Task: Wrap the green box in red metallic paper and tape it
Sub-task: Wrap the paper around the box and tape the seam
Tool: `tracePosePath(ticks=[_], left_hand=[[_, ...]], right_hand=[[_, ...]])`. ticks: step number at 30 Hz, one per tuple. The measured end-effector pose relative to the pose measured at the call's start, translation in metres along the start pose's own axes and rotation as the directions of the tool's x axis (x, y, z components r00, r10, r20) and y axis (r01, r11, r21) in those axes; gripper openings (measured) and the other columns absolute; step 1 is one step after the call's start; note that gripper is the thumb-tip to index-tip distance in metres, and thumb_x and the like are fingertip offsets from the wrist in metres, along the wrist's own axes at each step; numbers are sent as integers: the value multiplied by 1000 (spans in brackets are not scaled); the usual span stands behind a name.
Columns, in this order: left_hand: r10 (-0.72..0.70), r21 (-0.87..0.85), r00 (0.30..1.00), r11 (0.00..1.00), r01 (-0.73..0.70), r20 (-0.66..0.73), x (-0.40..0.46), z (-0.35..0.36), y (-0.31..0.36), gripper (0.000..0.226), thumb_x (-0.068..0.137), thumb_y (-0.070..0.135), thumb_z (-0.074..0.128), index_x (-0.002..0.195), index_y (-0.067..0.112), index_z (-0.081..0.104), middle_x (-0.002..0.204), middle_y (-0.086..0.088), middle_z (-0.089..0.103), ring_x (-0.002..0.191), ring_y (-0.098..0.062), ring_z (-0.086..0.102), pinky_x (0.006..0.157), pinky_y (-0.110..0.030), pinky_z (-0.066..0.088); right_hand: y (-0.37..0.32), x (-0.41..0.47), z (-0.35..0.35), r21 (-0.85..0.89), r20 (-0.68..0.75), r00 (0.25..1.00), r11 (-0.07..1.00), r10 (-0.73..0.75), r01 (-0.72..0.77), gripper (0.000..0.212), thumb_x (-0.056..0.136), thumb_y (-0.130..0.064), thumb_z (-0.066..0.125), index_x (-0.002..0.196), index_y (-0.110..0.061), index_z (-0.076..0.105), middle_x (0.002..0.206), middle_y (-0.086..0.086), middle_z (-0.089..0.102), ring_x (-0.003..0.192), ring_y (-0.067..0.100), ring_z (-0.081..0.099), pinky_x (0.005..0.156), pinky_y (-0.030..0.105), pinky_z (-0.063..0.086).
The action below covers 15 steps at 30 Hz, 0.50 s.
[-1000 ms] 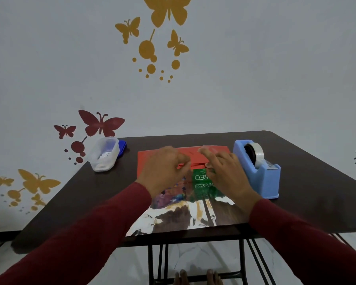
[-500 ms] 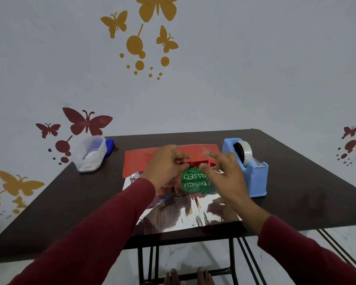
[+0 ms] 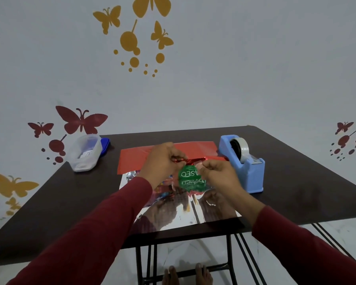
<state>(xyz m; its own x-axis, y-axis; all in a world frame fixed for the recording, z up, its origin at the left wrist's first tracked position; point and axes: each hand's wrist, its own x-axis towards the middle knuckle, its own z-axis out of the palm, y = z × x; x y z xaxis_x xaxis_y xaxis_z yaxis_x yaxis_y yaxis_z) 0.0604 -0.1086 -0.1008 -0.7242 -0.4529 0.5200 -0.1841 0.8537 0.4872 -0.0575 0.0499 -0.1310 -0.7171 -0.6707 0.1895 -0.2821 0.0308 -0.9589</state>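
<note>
Between the two hands, at the middle of the dark table (image 3: pixel 296 182), the green box (image 3: pixel 190 179) lay on the red metallic paper (image 3: pixel 173 150), its white lettering upside down to the wearer. The left hand (image 3: pixel 162 163) had its grip pressed together on the folded edge of the paper, thumb and forefinger pinching the crinkled red strip just above the box's far edge. The right hand (image 3: pixel 218 174) sat just beside it, its grip also pinching, at the near end of the same strip where it met the box top; whether it held the paper alone or a bit of tape as well could not be told. The two grips were close together but not touching. Beyond them the paper's red face lay flat toward the wall, and below them its silver mirror side spread to the table's near edge, reflecting both arms. Just right of the right hand's grip stood a blue tape dispenser (image 3: pixel 249 171) with a clear roll in it. Well to the left of the left hand's grip a clear plastic container (image 3: pixel 84 154) rested on its blue lid (image 3: pixel 105 144) near the table's far corner.
</note>
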Motion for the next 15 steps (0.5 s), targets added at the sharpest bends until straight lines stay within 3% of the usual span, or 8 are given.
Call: tracePosePath(ticks=[4,7,11,15], left_hand=[[13,6,1000,1000,-13,-4,2,1,-1,20,80,14,87,99,22,84,80,11,56,73,-1,55,65,-10,40],[13,14,1000,1000,-13,1,2,1,-2,20,81,16,86,99,24,84,80,12,57,73,-1,56,63,-6,37],[19,9,1000,1000,-19,3,2,1,-3,21,80,16,87,99,23,84,81,10,59,76,-8,60,68,-20,47],[27,1,1000,1000,-27,2,3,2,-5,21,79,15,87,98,24,84,81,9,61,76,-8,61,67,-20,48]], right_hand=[[-3,5,7,21,-19,995,995,96,-96,18,95,-20,73,79,-18,77,65,2,66,41,7,52,41,22,43],[-3,10,11,57,-35,991,991,127,-125,21,94,-20,74,74,-18,77,60,-1,67,50,8,54,50,25,46],[-2,14,14,82,-66,983,982,173,-168,25,90,-28,78,67,-19,76,61,1,68,55,13,56,55,29,48],[-2,15,16,101,-87,977,977,195,-186,28,88,-30,78,63,-17,74,60,2,66,57,16,54,58,31,48]])
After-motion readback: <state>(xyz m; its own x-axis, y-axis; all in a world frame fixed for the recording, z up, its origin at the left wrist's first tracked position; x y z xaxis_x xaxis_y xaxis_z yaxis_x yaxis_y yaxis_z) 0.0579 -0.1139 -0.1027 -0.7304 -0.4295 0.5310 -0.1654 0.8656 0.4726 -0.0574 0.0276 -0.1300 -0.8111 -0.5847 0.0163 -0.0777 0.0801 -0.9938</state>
